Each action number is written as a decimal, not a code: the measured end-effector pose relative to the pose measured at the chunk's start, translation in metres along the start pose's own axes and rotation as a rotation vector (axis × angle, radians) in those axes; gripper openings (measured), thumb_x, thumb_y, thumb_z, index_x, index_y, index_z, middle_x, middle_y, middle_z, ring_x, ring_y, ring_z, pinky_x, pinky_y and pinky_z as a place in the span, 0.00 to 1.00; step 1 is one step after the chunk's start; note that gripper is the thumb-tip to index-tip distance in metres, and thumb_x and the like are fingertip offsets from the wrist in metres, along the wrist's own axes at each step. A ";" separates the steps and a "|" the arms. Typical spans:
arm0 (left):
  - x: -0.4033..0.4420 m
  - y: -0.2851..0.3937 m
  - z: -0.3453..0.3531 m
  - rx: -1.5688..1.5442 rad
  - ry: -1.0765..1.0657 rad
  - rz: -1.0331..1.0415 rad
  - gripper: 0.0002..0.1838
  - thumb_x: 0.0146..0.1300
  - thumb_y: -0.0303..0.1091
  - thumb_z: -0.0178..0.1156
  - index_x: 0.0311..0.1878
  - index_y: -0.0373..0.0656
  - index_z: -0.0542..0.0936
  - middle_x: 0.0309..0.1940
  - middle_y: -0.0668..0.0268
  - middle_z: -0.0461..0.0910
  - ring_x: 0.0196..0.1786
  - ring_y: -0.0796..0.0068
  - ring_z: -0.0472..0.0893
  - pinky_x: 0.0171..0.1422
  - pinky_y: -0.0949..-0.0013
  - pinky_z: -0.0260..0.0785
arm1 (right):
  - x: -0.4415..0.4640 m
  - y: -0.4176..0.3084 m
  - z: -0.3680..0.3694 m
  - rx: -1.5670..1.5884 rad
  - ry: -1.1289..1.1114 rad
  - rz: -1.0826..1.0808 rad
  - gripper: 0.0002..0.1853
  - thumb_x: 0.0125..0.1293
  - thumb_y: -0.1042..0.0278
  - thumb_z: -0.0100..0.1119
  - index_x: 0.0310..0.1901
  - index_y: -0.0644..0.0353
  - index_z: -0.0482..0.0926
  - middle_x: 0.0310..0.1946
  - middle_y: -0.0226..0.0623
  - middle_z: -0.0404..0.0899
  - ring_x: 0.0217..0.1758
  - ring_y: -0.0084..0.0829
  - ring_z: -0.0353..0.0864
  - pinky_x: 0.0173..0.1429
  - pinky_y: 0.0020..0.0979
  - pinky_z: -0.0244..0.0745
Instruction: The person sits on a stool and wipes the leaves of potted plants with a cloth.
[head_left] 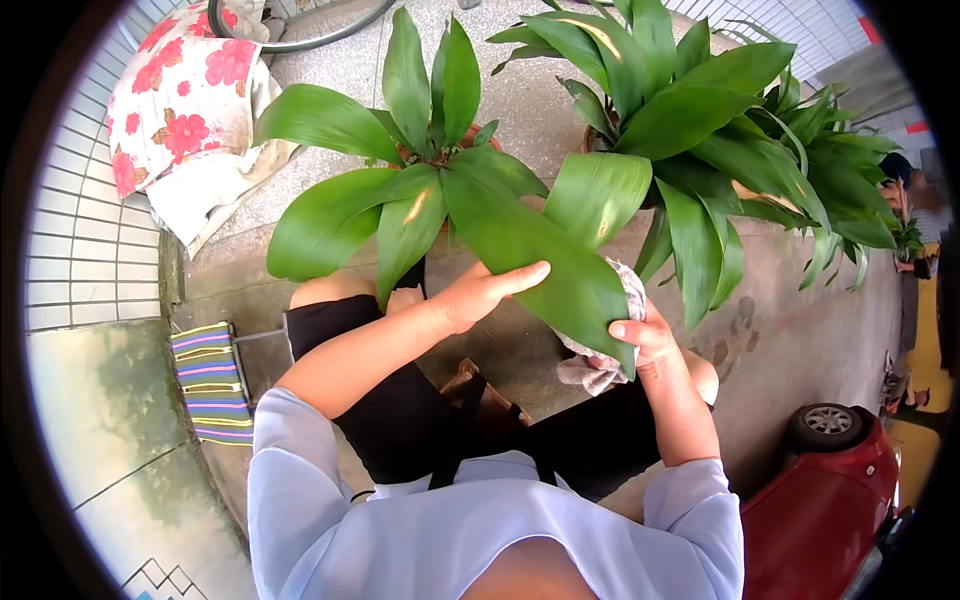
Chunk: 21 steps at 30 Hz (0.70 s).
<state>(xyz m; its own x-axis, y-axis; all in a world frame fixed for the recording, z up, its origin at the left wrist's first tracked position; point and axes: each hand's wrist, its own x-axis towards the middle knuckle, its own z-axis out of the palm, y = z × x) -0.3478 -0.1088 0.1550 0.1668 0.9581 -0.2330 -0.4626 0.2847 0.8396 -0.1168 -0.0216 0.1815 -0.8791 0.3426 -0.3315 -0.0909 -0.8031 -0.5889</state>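
A broad green leaf of a potted plant stretches toward me between both hands. My left hand supports it near its middle, thumb on top and the other fingers hidden beneath. Close to the leaf's tip, my right hand pinches it, thumb above, with a crumpled pale cloth under the leaf. The cloth sticks out on both sides of the leaf. Part of the plant's reddish pot shows behind the leaves.
More leafy potted plants stand to the right. A flowered cloth cover and a wheel rim are at upper left. A striped folding stool sits at left, and a red car at lower right.
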 end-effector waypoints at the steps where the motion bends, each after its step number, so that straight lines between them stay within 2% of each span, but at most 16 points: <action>1: 0.002 0.001 -0.001 0.034 0.003 0.046 0.24 0.69 0.41 0.55 0.63 0.40 0.69 0.57 0.64 0.73 0.61 0.71 0.70 0.65 0.65 0.62 | -0.001 -0.001 0.006 0.051 -0.020 -0.014 0.41 0.45 0.75 0.65 0.65 0.67 0.62 0.48 0.46 0.78 0.42 0.35 0.83 0.37 0.33 0.84; 3: 0.001 0.007 -0.001 -0.057 0.017 0.009 0.22 0.69 0.39 0.55 0.63 0.40 0.69 0.56 0.64 0.74 0.60 0.71 0.72 0.65 0.64 0.63 | -0.002 0.002 -0.002 0.021 0.007 -0.036 0.42 0.44 0.74 0.65 0.65 0.68 0.62 0.49 0.46 0.77 0.46 0.36 0.81 0.44 0.35 0.82; 4: 0.001 0.010 -0.001 -0.101 0.025 -0.008 0.22 0.68 0.37 0.55 0.62 0.40 0.70 0.55 0.65 0.75 0.59 0.71 0.73 0.64 0.64 0.63 | -0.004 0.002 -0.004 -0.008 0.028 -0.070 0.43 0.42 0.73 0.66 0.65 0.69 0.62 0.51 0.46 0.77 0.50 0.37 0.80 0.51 0.35 0.78; 6: 0.005 0.012 -0.002 -0.149 0.055 0.068 0.20 0.68 0.35 0.54 0.61 0.39 0.70 0.54 0.64 0.76 0.58 0.71 0.74 0.64 0.64 0.64 | -0.006 0.001 -0.006 -0.070 0.074 -0.135 0.46 0.39 0.70 0.68 0.66 0.70 0.61 0.53 0.47 0.76 0.57 0.38 0.77 0.63 0.37 0.69; 8: 0.006 0.016 -0.005 -0.202 0.079 0.136 0.19 0.68 0.34 0.54 0.60 0.39 0.71 0.54 0.65 0.76 0.57 0.71 0.74 0.63 0.64 0.64 | -0.010 -0.004 -0.009 -0.118 0.055 -0.209 0.48 0.38 0.68 0.69 0.66 0.70 0.61 0.55 0.47 0.75 0.60 0.39 0.74 0.69 0.36 0.63; 9: 0.006 0.020 -0.006 -0.231 0.089 0.166 0.19 0.67 0.33 0.55 0.60 0.40 0.71 0.54 0.65 0.76 0.57 0.72 0.74 0.63 0.65 0.64 | -0.009 -0.004 -0.002 -0.088 0.088 -0.302 0.46 0.38 0.69 0.68 0.64 0.70 0.63 0.53 0.47 0.76 0.56 0.40 0.77 0.62 0.36 0.71; 13: 0.009 0.032 -0.016 -0.274 0.162 0.304 0.19 0.66 0.30 0.56 0.60 0.40 0.71 0.54 0.66 0.75 0.57 0.72 0.74 0.63 0.65 0.64 | -0.010 -0.010 -0.023 0.080 -0.116 -0.384 0.44 0.39 0.68 0.68 0.63 0.69 0.63 0.52 0.48 0.76 0.53 0.41 0.79 0.56 0.36 0.76; 15: 0.011 0.041 -0.020 -0.263 0.232 0.393 0.19 0.66 0.30 0.56 0.60 0.41 0.71 0.54 0.67 0.76 0.57 0.72 0.75 0.62 0.64 0.65 | -0.011 -0.012 -0.025 0.117 -0.080 -0.441 0.42 0.42 0.68 0.67 0.62 0.68 0.63 0.51 0.49 0.76 0.49 0.42 0.80 0.50 0.36 0.80; 16: 0.010 0.047 -0.025 -0.293 0.237 0.386 0.19 0.65 0.30 0.57 0.59 0.41 0.73 0.53 0.67 0.77 0.57 0.71 0.75 0.62 0.64 0.65 | -0.008 -0.015 -0.023 0.156 -0.102 -0.442 0.38 0.46 0.68 0.64 0.62 0.68 0.63 0.50 0.49 0.76 0.46 0.42 0.80 0.47 0.36 0.80; 18: 0.007 0.064 -0.037 -0.315 0.250 0.397 0.20 0.66 0.33 0.57 0.60 0.39 0.73 0.55 0.64 0.77 0.57 0.70 0.75 0.63 0.63 0.65 | -0.001 -0.021 -0.020 0.234 -0.146 -0.441 0.31 0.56 0.68 0.59 0.62 0.67 0.63 0.48 0.51 0.76 0.41 0.41 0.81 0.41 0.36 0.81; 20: 0.008 0.081 -0.043 -0.258 0.288 0.620 0.23 0.70 0.42 0.51 0.61 0.35 0.71 0.56 0.61 0.76 0.61 0.67 0.73 0.67 0.60 0.62 | 0.011 -0.022 -0.031 0.153 0.024 -0.466 0.28 0.58 0.68 0.58 0.59 0.69 0.65 0.46 0.50 0.78 0.42 0.41 0.82 0.44 0.37 0.81; 21: 0.006 0.089 -0.050 -0.188 0.320 0.708 0.30 0.72 0.51 0.46 0.63 0.34 0.68 0.60 0.57 0.72 0.64 0.62 0.70 0.68 0.56 0.60 | 0.015 -0.021 -0.026 0.124 0.131 -0.492 0.27 0.58 0.68 0.58 0.59 0.70 0.66 0.45 0.50 0.78 0.42 0.41 0.82 0.46 0.38 0.80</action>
<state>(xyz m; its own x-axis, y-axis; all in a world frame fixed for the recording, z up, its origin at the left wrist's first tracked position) -0.4308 -0.0759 0.2036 -0.4663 0.8679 0.1713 -0.5091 -0.4216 0.7504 -0.1162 0.0133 0.1701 -0.6532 0.7457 -0.1314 -0.5403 -0.5806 -0.6091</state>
